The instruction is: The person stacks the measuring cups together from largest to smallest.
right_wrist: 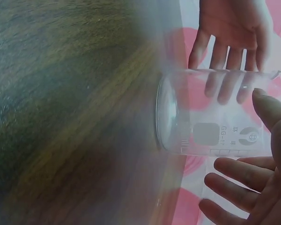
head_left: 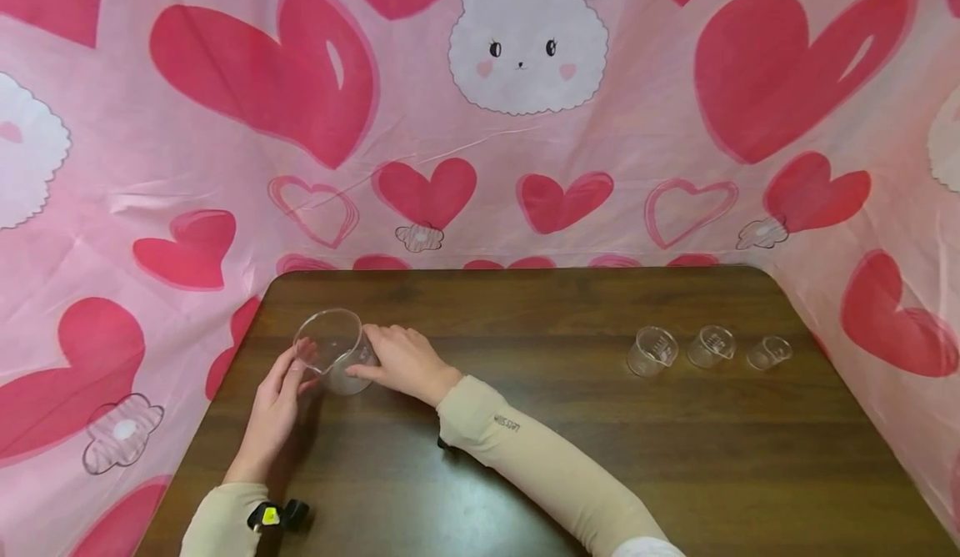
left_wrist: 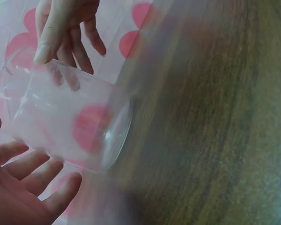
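Note:
A large clear glass beaker (head_left: 330, 344) stands upright over the left part of the table, its spout towards the front. My left hand (head_left: 273, 415) holds its left side, with fingertips (left_wrist: 37, 157) along the glass. On the other side my right hand (head_left: 408, 361) grips it, thumb on the near side and the other fingers spread around the wall. White printed markings (right_wrist: 220, 134) show on the beaker in the right wrist view. I cannot tell whether the beaker's base touches the wood.
Three smaller glass beakers stand in a row at the right: the largest (head_left: 651, 353), a middle one (head_left: 711, 347) and the smallest (head_left: 769, 353). The dark wooden table (head_left: 525, 424) has a pink heart-patterned cloth (head_left: 495, 140) hanging behind it and at both sides.

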The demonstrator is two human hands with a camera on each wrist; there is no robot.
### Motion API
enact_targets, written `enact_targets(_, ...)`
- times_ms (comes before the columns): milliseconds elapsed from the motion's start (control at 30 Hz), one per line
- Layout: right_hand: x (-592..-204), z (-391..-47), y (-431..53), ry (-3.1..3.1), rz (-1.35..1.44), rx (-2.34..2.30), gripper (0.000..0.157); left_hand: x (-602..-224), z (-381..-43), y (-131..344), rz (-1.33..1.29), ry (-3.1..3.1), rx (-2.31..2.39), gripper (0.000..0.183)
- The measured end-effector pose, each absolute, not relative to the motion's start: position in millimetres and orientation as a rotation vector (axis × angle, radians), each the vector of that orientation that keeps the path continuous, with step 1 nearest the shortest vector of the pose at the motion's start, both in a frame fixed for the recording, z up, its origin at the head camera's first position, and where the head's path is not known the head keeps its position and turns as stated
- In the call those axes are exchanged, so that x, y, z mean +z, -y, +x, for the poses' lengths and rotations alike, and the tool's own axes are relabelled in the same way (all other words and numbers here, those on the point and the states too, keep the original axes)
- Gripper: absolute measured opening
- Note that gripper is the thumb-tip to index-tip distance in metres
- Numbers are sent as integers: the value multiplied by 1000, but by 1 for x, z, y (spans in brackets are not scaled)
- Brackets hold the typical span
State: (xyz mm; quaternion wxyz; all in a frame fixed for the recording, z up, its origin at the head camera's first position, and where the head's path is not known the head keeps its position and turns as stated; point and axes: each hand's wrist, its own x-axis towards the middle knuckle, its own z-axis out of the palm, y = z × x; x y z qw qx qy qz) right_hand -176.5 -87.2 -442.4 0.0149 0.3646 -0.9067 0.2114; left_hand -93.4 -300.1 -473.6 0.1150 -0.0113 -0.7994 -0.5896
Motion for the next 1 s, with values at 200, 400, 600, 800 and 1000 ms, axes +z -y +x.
enact_targets(200,-442,-178,84,2819,1127,643,52,-470,-91,297,-54,2318,-1745,44)
enact_targets(400,-440,-178,79,2812,1164,684,55,-466,-86,294,-50,2328,-1750,43)
enact_targets(600,-438,-177,68,2795,1193,691,59,-465,-81,286,-151,2284,-1754,39)
enact_targets(800,-430,-174,54,2773,1185,695,60,-460,-80,277,-215,2264,-1741,37)
enact_targets(1000,-424,-169,43,2765,1180,686,59,-455,-77,268,-278,2261,-1721,36)
